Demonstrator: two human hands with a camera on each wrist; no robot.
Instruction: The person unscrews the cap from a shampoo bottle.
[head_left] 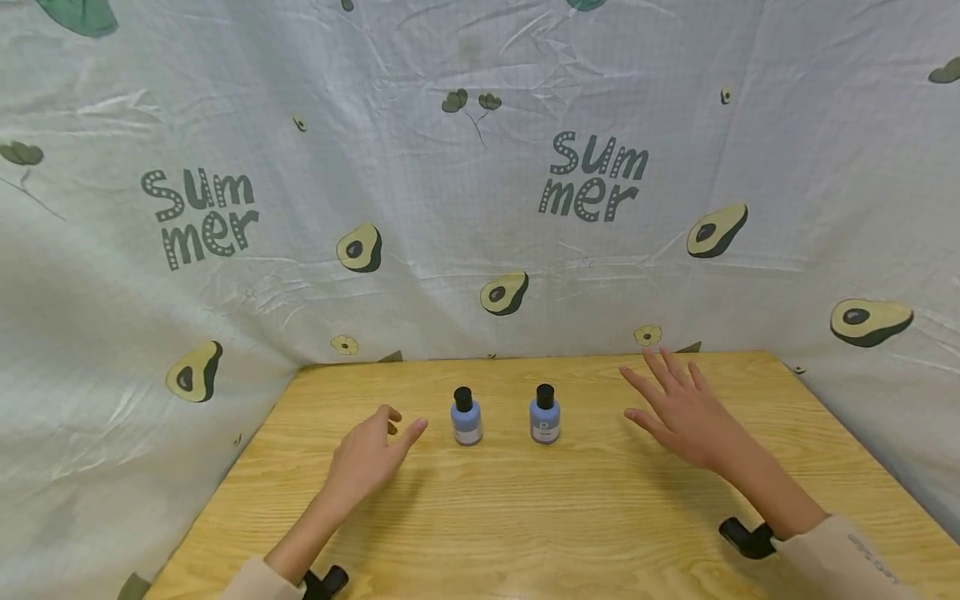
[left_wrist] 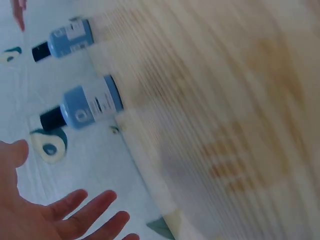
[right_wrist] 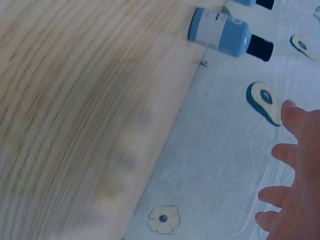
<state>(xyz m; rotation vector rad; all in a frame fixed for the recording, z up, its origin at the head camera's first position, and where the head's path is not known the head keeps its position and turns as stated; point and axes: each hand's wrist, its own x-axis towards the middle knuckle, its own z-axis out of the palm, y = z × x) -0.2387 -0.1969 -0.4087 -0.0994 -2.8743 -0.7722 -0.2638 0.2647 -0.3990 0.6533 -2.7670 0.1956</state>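
Observation:
Two small blue bottles with black caps and white labels stand upright side by side on the wooden table. The left bottle (head_left: 467, 422) is nearest my left hand (head_left: 367, 454), which hovers beside it with thumb and fingers apart and nothing between them. In the left wrist view that same bottle (left_wrist: 92, 104) lies just beyond the fingers. The right bottle (head_left: 544, 419) has a gap between it and my right hand (head_left: 686, 417), whose fingers are spread above the table. My right wrist view shows this bottle (right_wrist: 220, 32) past the thumb.
The wooden table (head_left: 480, 517) ends at a white cloth (head_left: 420, 192) printed with avocados and the word "summer", hanging behind and at both sides. Black wrist mounts (head_left: 747, 538) sit under each forearm, near the light sleeves (head_left: 840, 562).

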